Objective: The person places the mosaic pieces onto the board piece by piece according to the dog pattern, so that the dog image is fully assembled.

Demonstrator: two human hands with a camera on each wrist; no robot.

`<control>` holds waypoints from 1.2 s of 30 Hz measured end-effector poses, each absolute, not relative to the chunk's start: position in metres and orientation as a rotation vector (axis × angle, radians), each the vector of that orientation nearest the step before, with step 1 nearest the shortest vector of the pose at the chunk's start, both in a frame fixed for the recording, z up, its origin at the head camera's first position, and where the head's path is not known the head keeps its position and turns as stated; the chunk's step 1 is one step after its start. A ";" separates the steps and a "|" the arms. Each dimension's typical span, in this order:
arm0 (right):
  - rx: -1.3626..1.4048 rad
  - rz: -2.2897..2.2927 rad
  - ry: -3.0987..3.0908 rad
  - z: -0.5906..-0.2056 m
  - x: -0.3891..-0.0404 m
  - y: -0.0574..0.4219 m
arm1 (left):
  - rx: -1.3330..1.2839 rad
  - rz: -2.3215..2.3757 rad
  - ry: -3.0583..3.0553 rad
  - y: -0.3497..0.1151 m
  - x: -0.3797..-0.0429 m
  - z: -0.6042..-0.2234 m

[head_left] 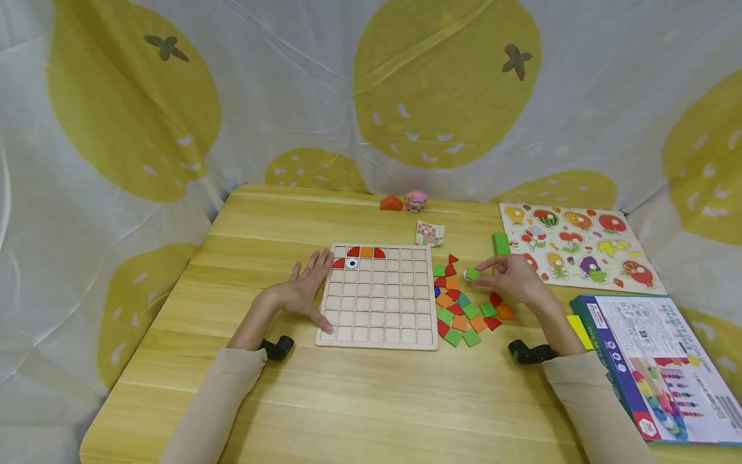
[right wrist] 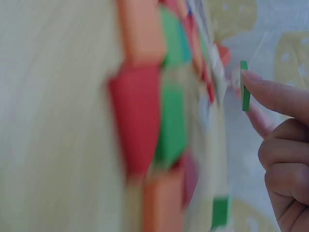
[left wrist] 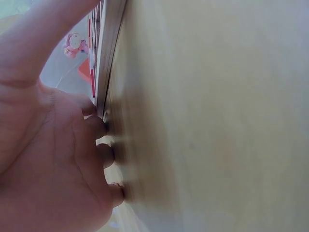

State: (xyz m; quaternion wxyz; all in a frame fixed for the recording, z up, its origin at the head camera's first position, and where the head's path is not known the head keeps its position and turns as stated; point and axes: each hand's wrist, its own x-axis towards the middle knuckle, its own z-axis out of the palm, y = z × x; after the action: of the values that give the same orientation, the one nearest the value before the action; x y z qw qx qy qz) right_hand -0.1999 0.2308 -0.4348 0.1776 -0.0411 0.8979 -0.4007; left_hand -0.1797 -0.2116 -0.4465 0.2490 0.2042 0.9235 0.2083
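A square wooden grid board (head_left: 377, 301) lies flat on the table. Along its top left cells sit red quarter-round tiles (head_left: 379, 252), an orange tile (head_left: 366, 252) and a white eye tile (head_left: 351, 263). My left hand (head_left: 297, 294) rests at the board's left edge with fingers spread, its thumb over the lower left corner. To the right of the board, above a loose pile of tiles, my right hand (head_left: 513, 278) pinches a thin green square tile (right wrist: 245, 89) between thumb and finger. Something white shows beside that tile in the head view.
Loose red, green and orange tiles (head_left: 454, 336) lie right of the board. Behind it are a small picture card (head_left: 430, 233), a red block (head_left: 391, 203) and a pink figurine (head_left: 416, 200). A fruit puzzle board (head_left: 580, 248), a green block (head_left: 501, 243) and a box (head_left: 661, 367) lie at right.
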 end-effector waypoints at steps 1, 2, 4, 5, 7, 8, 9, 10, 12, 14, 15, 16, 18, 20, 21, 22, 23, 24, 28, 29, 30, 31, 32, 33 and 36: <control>-0.144 -1.164 2.528 -0.432 -0.202 0.222 | 0.555 0.561 2.520 -0.211 -0.180 -0.446; -0.163 -1.182 2.515 -0.430 -0.203 0.211 | 0.553 0.553 2.523 -0.211 -0.179 -0.445; -0.199 -1.216 2.478 -0.426 -0.206 0.184 | 0.554 0.542 2.525 -0.211 -0.179 -0.444; -0.222 -1.228 2.465 -0.425 -0.207 0.168 | 0.556 0.541 2.525 -0.211 -0.179 -0.444; -0.278 -1.241 2.446 -0.425 -0.208 0.134 | 0.560 0.541 2.526 -0.212 -0.179 -0.444; -0.293 -1.248 2.433 -0.425 -0.208 0.115 | 0.562 0.542 2.525 -0.212 -0.179 -0.444; -0.307 -1.252 2.422 -0.425 -0.209 0.098 | 0.566 0.544 2.524 -0.213 -0.179 -0.444; -0.329 -1.249 2.427 -0.425 -0.209 0.081 | 0.571 0.549 2.523 -0.214 -0.179 -0.444; -0.343 -1.251 2.423 -0.427 -0.211 0.051 | 0.588 0.548 2.520 -0.215 -0.180 -0.445; -0.333 -1.262 2.429 -0.430 -0.213 0.026 | 0.604 0.543 2.513 -0.216 -0.180 -0.445; -0.323 -1.262 2.437 -0.431 -0.214 0.017 | 0.616 0.546 2.511 -0.217 -0.180 -0.445; -0.317 -1.270 2.444 -0.433 -0.215 0.008 | 0.625 0.545 2.510 -0.217 -0.181 -0.445; -0.296 -1.264 2.465 -0.437 -0.217 -0.004 | 0.635 0.542 2.509 -0.218 -0.181 -0.445; -0.287 -1.251 2.494 -0.439 -0.218 -0.012 | 0.642 0.550 2.509 -0.220 -0.181 -0.444; -0.287 -1.245 2.502 -0.440 -0.219 -0.014 | 0.643 0.553 2.511 -0.221 -0.180 -0.444; -0.288 -1.240 2.512 -0.441 -0.219 -0.015 | 0.645 0.556 2.510 -0.221 -0.181 -0.443; -0.289 -1.237 2.517 -0.441 -0.220 -0.016 | 0.647 0.558 2.508 -0.221 -0.181 -0.443; -0.289 -1.242 2.513 -0.441 -0.220 -0.016 | 0.648 0.559 2.507 -0.221 -0.181 -0.443; -0.295 -1.264 2.488 -0.443 -0.221 -0.014 | 0.652 0.560 2.496 -0.220 -0.181 -0.443; -0.301 -1.270 2.483 -0.444 -0.221 -0.013 | 0.650 0.561 2.493 -0.220 -0.181 -0.443; -0.308 -1.272 2.480 -0.444 -0.222 -0.013 | 0.649 0.563 2.492 -0.220 -0.181 -0.444; -0.320 -1.268 2.483 -0.445 -0.222 -0.013 | 0.650 0.566 2.493 -0.220 -0.181 -0.444; -0.336 -1.259 2.490 -0.446 -0.222 -0.014 | 0.649 0.566 2.493 -0.220 -0.181 -0.444; -0.354 -1.252 2.497 -0.446 -0.223 -0.015 | 0.647 0.570 2.495 -0.221 -0.181 -0.445; -0.390 -1.237 2.508 -0.448 -0.223 -0.018 | 0.646 0.570 2.498 -0.221 -0.181 -0.446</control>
State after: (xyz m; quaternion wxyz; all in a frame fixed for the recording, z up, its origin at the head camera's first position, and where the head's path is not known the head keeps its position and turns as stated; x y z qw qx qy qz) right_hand -0.2234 -0.0183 -0.4482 0.1581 -0.1363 0.8771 -0.4326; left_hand -0.1815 -0.2213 -0.4462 0.2471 0.2370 0.9160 0.2090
